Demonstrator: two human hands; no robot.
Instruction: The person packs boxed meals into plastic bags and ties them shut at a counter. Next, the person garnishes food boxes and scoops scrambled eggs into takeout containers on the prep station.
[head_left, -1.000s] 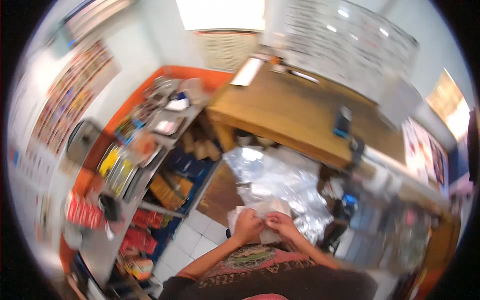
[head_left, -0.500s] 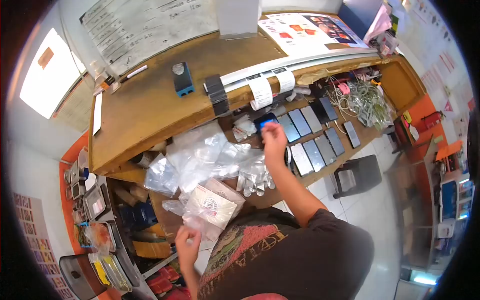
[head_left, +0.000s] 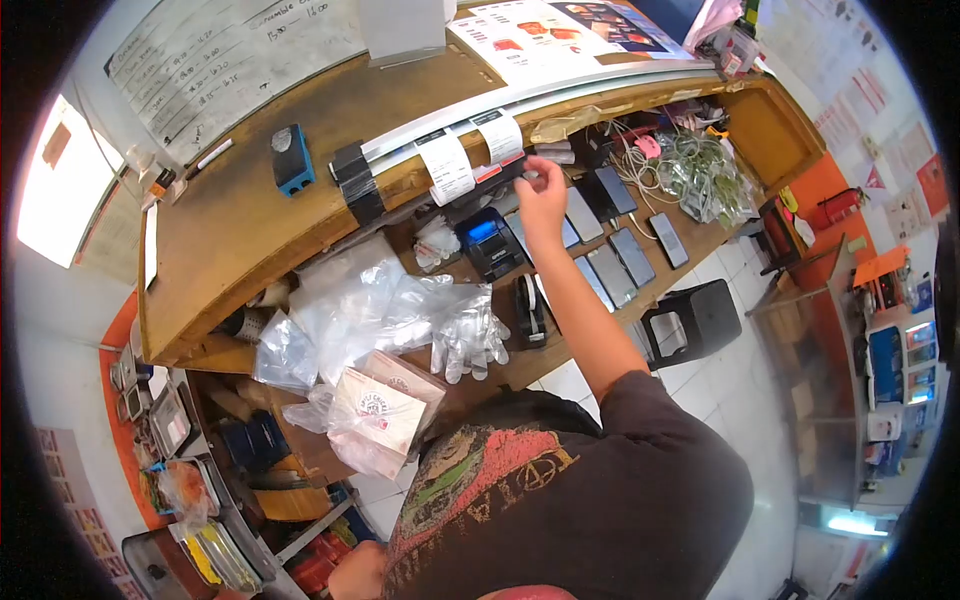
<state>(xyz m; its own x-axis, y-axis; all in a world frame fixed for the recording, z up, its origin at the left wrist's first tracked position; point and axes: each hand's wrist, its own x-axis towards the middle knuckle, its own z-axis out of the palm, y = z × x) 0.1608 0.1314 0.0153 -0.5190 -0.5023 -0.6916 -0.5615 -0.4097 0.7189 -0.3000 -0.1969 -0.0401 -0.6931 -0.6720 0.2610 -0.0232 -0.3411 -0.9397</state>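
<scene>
My right hand (head_left: 543,190) reaches across the desk to the shelf edge, with bent fingers beside a red-and-black strip (head_left: 499,172) under the hanging receipts (head_left: 445,165). Whether its fingers hold anything is too small to tell. Below it stand a black device with a blue-lit top (head_left: 487,240) and rows of phones (head_left: 607,274). My left hand (head_left: 358,573) is low beside my shirt, its fingers hidden. Two printed boxes (head_left: 377,408) in a clear plastic bag lie at the desk's front edge, near clear plastic gloves (head_left: 468,335) and clear bags (head_left: 345,300).
A blue-and-black box (head_left: 291,160) and a marker (head_left: 210,157) lie on the upper shelf (head_left: 240,230). Tangled cables (head_left: 705,170) are at the right. A black bin (head_left: 690,323) stands beyond the desk. Metal trays (head_left: 215,560) are at lower left.
My right hand has moved up from the blue-lit device to the shelf edge near the receipts. My left hand has dropped away from the bagged boxes. The view has shifted rightward.
</scene>
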